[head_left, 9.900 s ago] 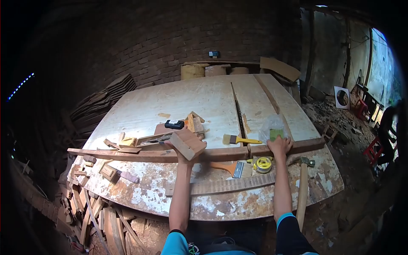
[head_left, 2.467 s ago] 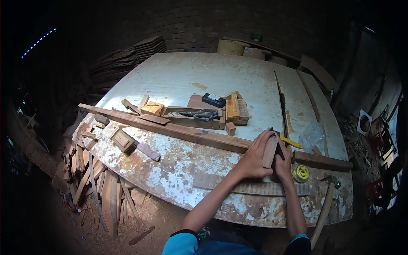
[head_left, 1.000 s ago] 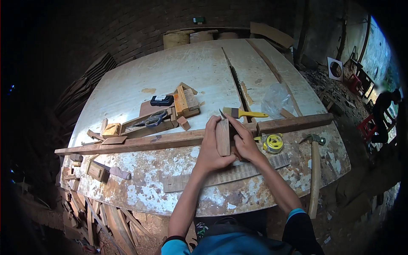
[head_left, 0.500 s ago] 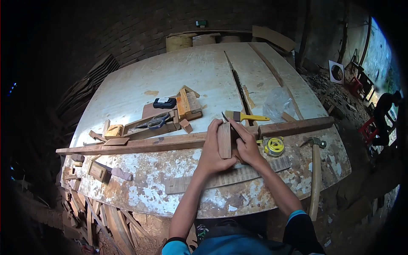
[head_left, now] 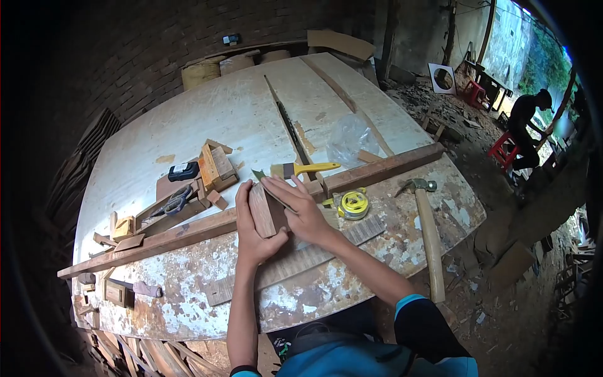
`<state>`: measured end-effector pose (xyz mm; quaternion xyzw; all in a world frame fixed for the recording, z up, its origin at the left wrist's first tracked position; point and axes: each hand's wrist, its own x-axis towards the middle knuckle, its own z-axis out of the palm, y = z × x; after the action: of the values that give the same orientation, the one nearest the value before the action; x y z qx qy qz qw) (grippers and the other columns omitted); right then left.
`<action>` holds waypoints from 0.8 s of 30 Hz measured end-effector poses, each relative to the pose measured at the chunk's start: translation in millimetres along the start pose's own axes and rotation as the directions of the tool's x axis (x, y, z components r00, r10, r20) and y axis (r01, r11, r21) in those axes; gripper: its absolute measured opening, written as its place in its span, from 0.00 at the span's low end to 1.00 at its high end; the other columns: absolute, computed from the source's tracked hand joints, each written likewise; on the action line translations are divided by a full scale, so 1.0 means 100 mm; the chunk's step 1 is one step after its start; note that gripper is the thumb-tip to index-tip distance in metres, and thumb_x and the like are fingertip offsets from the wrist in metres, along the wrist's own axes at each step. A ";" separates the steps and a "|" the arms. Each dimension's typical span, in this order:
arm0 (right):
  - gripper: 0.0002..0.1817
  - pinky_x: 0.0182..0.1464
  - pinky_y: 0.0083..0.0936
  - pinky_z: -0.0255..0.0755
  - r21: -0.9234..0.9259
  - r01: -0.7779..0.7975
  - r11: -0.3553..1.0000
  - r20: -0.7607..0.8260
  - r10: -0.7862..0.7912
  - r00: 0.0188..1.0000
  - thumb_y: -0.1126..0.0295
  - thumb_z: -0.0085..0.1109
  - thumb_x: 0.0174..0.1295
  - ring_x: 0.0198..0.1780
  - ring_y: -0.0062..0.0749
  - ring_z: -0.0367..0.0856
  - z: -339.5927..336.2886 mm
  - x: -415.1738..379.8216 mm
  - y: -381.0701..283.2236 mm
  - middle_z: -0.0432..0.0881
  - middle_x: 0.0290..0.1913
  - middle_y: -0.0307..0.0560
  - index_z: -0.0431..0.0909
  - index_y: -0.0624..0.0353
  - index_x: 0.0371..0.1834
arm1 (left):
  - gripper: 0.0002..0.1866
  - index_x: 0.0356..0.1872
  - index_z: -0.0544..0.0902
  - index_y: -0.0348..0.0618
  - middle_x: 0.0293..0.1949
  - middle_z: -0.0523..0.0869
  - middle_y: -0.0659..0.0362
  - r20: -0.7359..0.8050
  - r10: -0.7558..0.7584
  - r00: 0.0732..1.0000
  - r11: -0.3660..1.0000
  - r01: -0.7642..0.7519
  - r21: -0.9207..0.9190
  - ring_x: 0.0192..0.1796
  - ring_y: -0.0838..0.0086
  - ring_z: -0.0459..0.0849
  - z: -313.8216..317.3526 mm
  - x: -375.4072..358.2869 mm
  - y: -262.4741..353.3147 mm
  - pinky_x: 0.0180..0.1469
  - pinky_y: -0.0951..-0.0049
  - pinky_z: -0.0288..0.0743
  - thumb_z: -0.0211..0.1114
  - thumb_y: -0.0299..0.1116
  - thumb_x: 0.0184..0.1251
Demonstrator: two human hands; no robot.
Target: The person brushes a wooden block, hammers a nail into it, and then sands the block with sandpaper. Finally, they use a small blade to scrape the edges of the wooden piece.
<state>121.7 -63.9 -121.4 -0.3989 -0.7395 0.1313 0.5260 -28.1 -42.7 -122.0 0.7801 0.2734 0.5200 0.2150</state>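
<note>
My left hand [head_left: 252, 244] is wrapped round a small rectangular wooden block [head_left: 261, 210], held tilted above the near part of the table. My right hand [head_left: 306, 215] lies along the block's right side with its fingers nearly straight. Under its fingertips a thin green sheet [head_left: 258, 175], which looks like sandpaper, sticks out past the block's far end. The right palm and most of the sheet are hidden. Just beyond the fingers rests a yellow-handled paintbrush [head_left: 311, 168]. A yellow tape measure [head_left: 353, 205] sits right of my right hand.
A long wooden beam [head_left: 188, 232] crosses the worn table [head_left: 213, 107]. A striped wooden strip [head_left: 295, 265] lies under my forearms, a hammer [head_left: 428, 235] at the right. Scissors [head_left: 178, 200] and wood blocks [head_left: 217, 166] are at the left. Another person [head_left: 527, 129] sits far right.
The view has swung right, so the table appears shifted left. My right fingers have slid along the block's side, and more of the green sheet shows. My left hand keeps its grip.
</note>
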 end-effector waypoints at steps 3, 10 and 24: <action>0.38 0.74 0.48 0.41 0.091 -0.104 0.990 0.045 0.100 0.994 0.86 0.39 0.47 0.70 0.44 0.62 0.06 -0.04 0.14 0.68 0.66 0.56 0.66 0.54 0.67 | 0.51 0.66 0.56 0.34 0.61 0.65 0.46 -0.077 -0.249 0.965 0.952 0.229 -0.204 0.63 0.56 0.67 -0.02 -0.02 0.12 0.66 0.62 0.60 0.68 0.37 0.34; 0.35 0.73 0.43 0.47 0.010 -0.073 0.997 0.043 0.072 0.996 0.82 0.40 0.52 0.68 0.40 0.66 0.04 -0.04 0.15 0.69 0.67 0.51 0.64 0.51 0.69 | 0.51 0.66 0.57 0.35 0.61 0.65 0.48 -0.067 -0.134 0.989 0.981 0.123 -0.153 0.61 0.59 0.68 0.03 -0.06 0.03 0.65 0.63 0.61 0.69 0.36 0.33; 0.39 0.72 0.41 0.52 0.081 -0.081 0.993 0.117 0.072 0.990 0.86 0.41 0.49 0.69 0.54 0.61 0.02 -0.02 0.04 0.63 0.67 0.63 0.63 0.46 0.70 | 0.49 0.66 0.55 0.38 0.58 0.66 0.47 -0.109 -0.184 0.977 0.971 0.163 -0.175 0.60 0.60 0.69 0.01 -0.02 0.08 0.63 0.63 0.65 0.68 0.33 0.37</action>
<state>122.5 -61.8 -125.8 -0.3959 -0.7463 0.2056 0.4940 -25.8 -49.9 -118.7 0.6987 0.3097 0.5677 0.3061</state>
